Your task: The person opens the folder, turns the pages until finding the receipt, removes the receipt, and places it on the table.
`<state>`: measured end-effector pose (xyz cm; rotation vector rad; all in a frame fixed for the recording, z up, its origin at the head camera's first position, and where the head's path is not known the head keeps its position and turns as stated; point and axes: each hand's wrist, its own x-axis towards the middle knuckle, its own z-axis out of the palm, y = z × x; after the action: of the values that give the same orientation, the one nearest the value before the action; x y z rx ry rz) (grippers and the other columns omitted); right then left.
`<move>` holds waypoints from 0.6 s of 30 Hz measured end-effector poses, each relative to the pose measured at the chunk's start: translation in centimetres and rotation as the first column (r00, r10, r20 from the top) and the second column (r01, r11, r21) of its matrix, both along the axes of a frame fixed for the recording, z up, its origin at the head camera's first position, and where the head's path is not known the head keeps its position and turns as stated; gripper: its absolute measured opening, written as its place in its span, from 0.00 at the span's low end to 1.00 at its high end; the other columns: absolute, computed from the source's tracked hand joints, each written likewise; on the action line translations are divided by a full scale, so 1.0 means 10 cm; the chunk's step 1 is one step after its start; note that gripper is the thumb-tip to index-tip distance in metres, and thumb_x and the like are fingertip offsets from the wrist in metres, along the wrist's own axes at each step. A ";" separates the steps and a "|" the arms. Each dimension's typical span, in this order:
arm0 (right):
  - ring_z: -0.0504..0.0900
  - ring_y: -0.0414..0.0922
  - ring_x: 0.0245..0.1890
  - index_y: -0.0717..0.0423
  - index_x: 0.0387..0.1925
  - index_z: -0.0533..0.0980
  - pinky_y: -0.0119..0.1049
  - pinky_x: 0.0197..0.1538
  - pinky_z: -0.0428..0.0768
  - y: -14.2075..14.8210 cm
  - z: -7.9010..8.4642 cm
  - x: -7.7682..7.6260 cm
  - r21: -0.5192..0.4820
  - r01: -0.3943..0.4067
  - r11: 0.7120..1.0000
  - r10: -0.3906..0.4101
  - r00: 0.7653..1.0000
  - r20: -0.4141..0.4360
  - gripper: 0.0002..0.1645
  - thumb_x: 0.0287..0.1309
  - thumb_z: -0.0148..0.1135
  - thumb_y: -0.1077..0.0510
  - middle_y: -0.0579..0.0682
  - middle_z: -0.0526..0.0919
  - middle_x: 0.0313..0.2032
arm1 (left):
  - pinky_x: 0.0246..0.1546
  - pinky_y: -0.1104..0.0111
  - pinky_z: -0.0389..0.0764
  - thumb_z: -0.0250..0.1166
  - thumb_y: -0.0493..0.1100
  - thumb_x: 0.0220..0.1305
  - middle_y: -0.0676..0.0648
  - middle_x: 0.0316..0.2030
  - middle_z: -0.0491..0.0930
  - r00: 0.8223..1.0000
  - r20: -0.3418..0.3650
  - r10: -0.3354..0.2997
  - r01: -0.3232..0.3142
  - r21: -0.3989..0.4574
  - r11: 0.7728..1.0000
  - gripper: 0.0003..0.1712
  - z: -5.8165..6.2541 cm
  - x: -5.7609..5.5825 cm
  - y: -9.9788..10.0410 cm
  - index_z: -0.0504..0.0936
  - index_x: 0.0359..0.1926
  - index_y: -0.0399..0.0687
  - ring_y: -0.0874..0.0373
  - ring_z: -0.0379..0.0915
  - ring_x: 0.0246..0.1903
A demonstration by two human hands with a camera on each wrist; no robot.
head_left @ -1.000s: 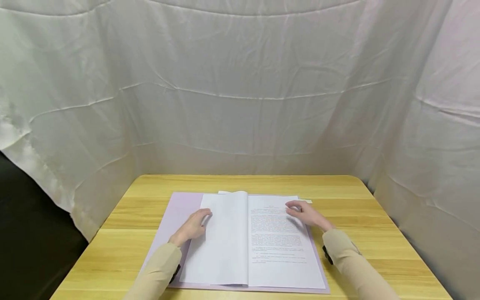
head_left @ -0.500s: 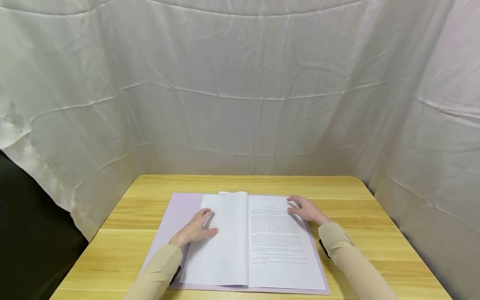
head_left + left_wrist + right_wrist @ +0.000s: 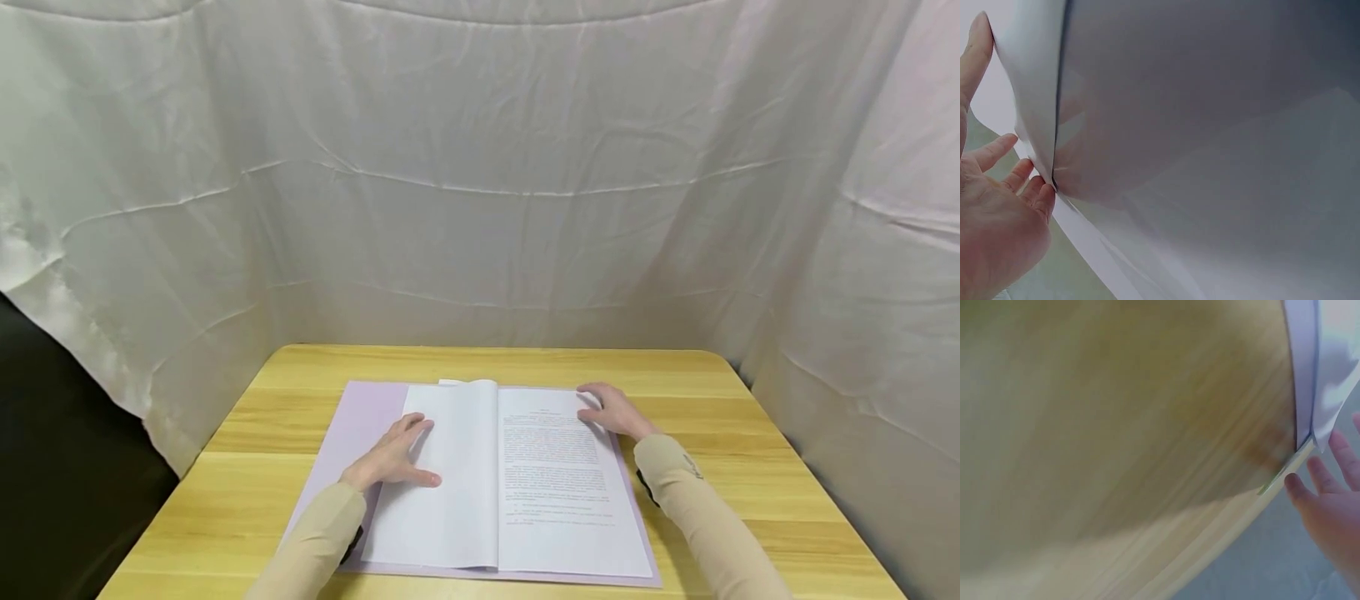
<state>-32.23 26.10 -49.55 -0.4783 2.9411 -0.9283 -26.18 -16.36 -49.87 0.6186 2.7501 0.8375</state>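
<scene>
A lilac folder (image 3: 372,404) lies open on the table with white sheets inside. Its left page (image 3: 450,508) is blank; printed text fills much of the right page (image 3: 573,550). My left hand (image 3: 390,458) lies over the left page's outer edge, thumb spread away from the fingers, and its wrist view also shows the fingers extended along the paper. At the top right corner of the right page is my right hand (image 3: 615,412), fingers and thumb apart. In the right wrist view its fingers (image 3: 1325,475) are beside the folder's corner; whether they touch it is unclear.
The wooden table (image 3: 247,433) has rounded far corners. Pale grey cloth (image 3: 480,225) hangs behind it and on both sides. A dark area (image 3: 67,467) shows at the left. A small white tab (image 3: 448,382) sticks out above the folder's top edge.
My left thumb has spread outward over the blank page. My right hand has moved slightly up toward the page corner, covering a small tab seen there earlier. The pages have stayed in place.
</scene>
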 end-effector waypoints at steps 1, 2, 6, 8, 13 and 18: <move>0.69 0.71 0.66 0.71 0.62 0.72 0.66 0.70 0.66 0.00 0.00 0.00 -0.002 0.001 1.000 -0.001 1.000 -0.004 0.32 0.59 0.69 0.60 0.73 0.74 0.63 | 0.71 0.35 0.60 0.81 0.55 0.46 0.31 0.74 0.55 1.000 -0.001 0.001 -0.001 -0.002 1.000 0.60 0.00 0.00 0.00 0.61 0.73 0.34 0.30 0.51 0.74; 0.69 0.71 0.66 0.71 0.62 0.72 0.66 0.70 0.66 0.01 -0.01 -0.01 -0.003 0.004 1.000 -0.004 1.000 -0.005 0.32 0.59 0.69 0.60 0.73 0.74 0.63 | 0.72 0.35 0.60 0.82 0.55 0.46 0.31 0.74 0.55 1.000 -0.002 0.000 0.000 -0.004 1.000 0.60 0.00 0.00 0.00 0.61 0.73 0.34 0.30 0.51 0.74; 0.70 0.70 0.64 0.72 0.62 0.72 0.65 0.70 0.66 0.02 -0.02 -0.02 -0.006 0.005 1.000 -0.005 1.000 -0.007 0.36 0.56 0.73 0.59 0.73 0.74 0.61 | 0.71 0.35 0.60 0.82 0.55 0.45 0.30 0.75 0.54 1.000 -0.009 -0.006 0.006 -0.014 1.000 0.62 0.01 0.00 0.01 0.61 0.73 0.34 0.30 0.51 0.74; 0.70 0.70 0.63 0.73 0.62 0.71 0.65 0.69 0.66 0.03 -0.03 -0.03 0.005 0.001 1.000 -0.001 1.000 -0.004 0.38 0.54 0.74 0.57 0.74 0.74 0.61 | 0.71 0.35 0.60 0.82 0.54 0.45 0.30 0.75 0.54 1.000 -0.013 -0.013 0.013 -0.021 1.000 0.62 0.02 0.00 0.01 0.60 0.74 0.34 0.30 0.51 0.74; 0.69 0.70 0.63 0.73 0.64 0.70 0.66 0.69 0.67 0.04 -0.02 -0.04 0.033 0.016 0.999 -0.018 0.999 0.040 0.43 0.52 0.77 0.55 0.75 0.71 0.62 | 0.74 0.36 0.54 0.82 0.55 0.45 0.31 0.76 0.53 1.000 -0.004 -0.016 0.016 -0.042 0.999 0.63 0.02 -0.01 0.02 0.59 0.75 0.35 0.30 0.48 0.75; 0.66 0.68 0.61 0.71 0.65 0.70 0.66 0.68 0.67 0.04 0.00 -0.03 0.062 0.057 0.996 -0.061 0.996 0.061 0.45 0.50 0.78 0.54 0.72 0.69 0.60 | 0.76 0.36 0.46 0.81 0.56 0.46 0.30 0.76 0.50 0.999 0.007 -0.041 0.041 -0.053 0.998 0.63 0.03 -0.03 0.03 0.58 0.75 0.34 0.28 0.43 0.76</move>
<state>-32.57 26.53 -49.58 -0.3556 2.9316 -0.8409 -26.47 -16.11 -49.57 0.6584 2.7349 0.7535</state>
